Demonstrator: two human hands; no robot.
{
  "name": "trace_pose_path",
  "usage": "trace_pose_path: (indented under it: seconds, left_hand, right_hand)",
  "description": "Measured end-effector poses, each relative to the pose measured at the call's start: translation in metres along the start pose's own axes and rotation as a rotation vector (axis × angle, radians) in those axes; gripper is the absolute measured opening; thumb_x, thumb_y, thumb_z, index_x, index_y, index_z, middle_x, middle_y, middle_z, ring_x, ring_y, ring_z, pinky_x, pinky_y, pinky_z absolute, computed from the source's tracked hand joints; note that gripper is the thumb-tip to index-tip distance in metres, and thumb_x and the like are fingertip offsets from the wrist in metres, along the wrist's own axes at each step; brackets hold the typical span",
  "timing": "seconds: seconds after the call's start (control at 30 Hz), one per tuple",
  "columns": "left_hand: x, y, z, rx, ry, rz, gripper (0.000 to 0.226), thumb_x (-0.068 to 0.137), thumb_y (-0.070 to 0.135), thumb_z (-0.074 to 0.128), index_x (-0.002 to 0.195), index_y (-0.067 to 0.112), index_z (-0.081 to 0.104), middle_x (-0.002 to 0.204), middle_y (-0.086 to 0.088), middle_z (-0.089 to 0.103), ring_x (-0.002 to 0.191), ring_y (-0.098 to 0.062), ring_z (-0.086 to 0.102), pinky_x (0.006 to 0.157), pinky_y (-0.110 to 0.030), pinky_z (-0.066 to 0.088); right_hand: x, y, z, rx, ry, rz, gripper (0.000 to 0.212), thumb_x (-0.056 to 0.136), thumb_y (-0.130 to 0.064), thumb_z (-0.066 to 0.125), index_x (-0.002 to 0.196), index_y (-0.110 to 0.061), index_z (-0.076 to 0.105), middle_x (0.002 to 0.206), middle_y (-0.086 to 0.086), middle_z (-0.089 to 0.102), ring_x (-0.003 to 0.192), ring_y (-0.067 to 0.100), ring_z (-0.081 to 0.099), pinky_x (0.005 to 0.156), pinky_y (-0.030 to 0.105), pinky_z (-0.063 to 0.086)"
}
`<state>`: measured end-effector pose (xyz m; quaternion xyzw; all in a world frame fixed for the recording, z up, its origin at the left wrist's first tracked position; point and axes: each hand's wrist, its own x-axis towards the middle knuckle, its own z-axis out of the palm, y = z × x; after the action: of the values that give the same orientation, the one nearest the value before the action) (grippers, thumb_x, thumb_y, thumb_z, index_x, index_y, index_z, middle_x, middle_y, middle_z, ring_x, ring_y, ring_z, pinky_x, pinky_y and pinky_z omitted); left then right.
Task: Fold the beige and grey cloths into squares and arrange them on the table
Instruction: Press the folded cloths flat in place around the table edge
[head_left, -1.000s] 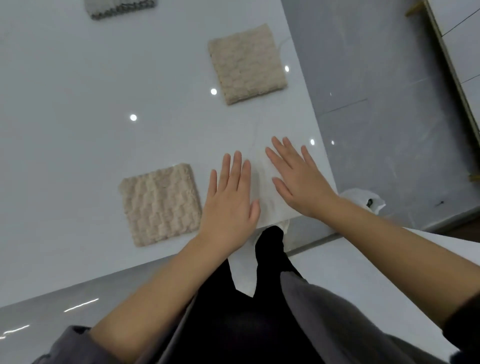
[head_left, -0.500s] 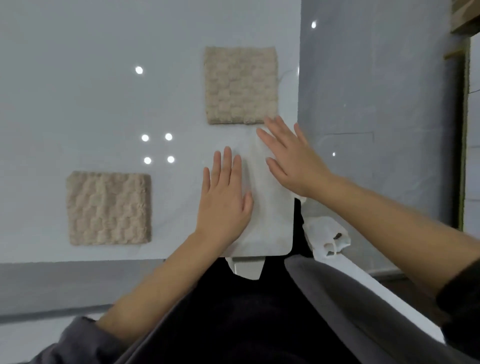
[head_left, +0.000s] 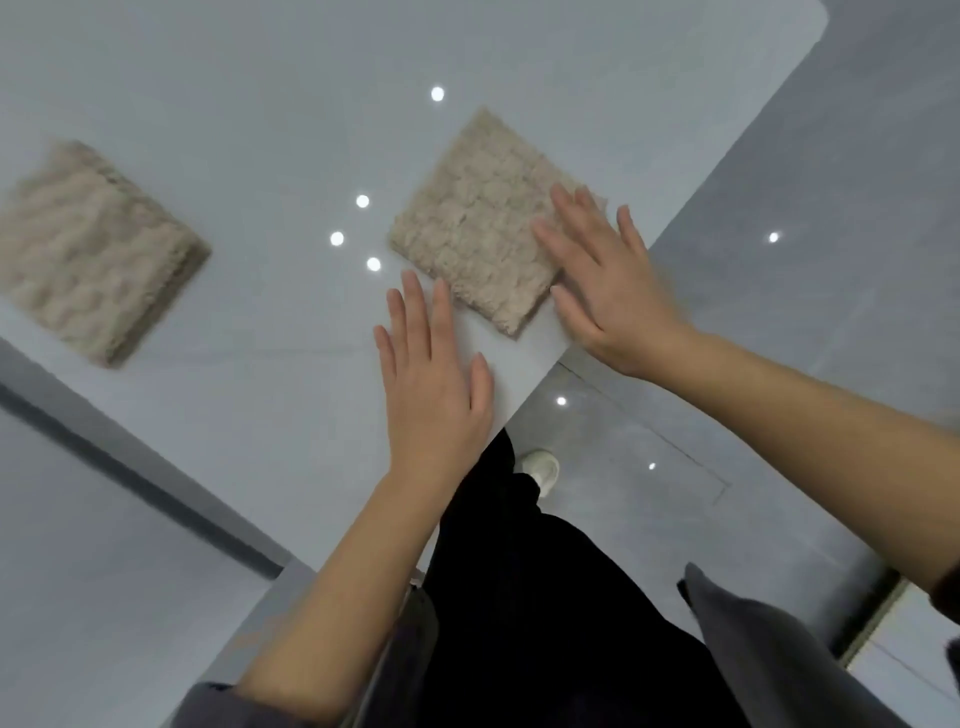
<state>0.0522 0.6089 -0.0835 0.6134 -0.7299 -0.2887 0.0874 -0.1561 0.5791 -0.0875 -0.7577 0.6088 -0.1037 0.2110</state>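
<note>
Two beige cloths lie folded into squares on the white table (head_left: 234, 130). One beige square (head_left: 483, 228) sits near the table's right corner. My right hand (head_left: 608, 280) is spread flat, its fingers resting on that cloth's right edge. My left hand (head_left: 431, 374) lies flat and empty on the bare tabletop just below the same cloth, fingertips close to its near corner. The other beige square (head_left: 88, 249) lies apart at the far left, blurred. No grey cloth is in view.
The table's near edge runs diagonally below my left hand, and its right edge passes under my right hand. Beyond lies grey tiled floor (head_left: 779, 338). My black trousers (head_left: 545, 597) and a white shoe (head_left: 540, 465) show below the edge.
My view has swung and tilted, so the table now looks rotated. My right hand has moved from the bare tabletop onto the right beige cloth; my left hand has slid toward that cloth.
</note>
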Motion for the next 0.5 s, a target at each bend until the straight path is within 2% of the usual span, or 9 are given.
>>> trace_pose_path:
  seconds: [0.17,0.33,0.5]
  left_hand:
    - [0.028,0.018,0.019,-0.110,0.157,-0.120,0.070,0.096,0.022,0.037,0.155,0.013,0.001,0.162,-0.011,-0.009,0.150,-0.025,-0.010,0.121,-0.046,-0.005]
    - [0.051,0.036,0.032,-0.106,0.220,-0.233,0.067,0.096,0.025,0.034,0.155,0.010,0.006,0.162,-0.014,-0.009,0.150,-0.026,-0.009,0.120,-0.049,-0.007]
    - [0.066,0.048,0.038,-0.120,0.287,-0.343,0.065,0.096,0.025,0.031,0.155,0.007,0.009,0.162,-0.016,-0.006,0.150,-0.025,-0.008,0.120,-0.051,-0.006]
  right_hand:
    - [0.045,0.031,-0.015,0.038,-0.047,-0.074,0.057,0.099,-0.018,0.040,0.153,-0.013,0.023,0.163,0.011,0.010,0.150,0.029,0.006,0.119,0.056,-0.001]
    - [0.086,0.049,-0.023,-0.016,-0.239,-0.284,0.064,0.097,-0.037,0.038,0.155,-0.018,0.018,0.163,0.008,0.005,0.150,0.026,0.008,0.117,0.059,-0.002]
    - [0.111,0.051,-0.023,0.007,-0.244,-0.405,0.061,0.098,-0.034,0.038,0.154,-0.016,0.022,0.163,0.012,0.007,0.150,0.028,0.009,0.117,0.061,-0.001]
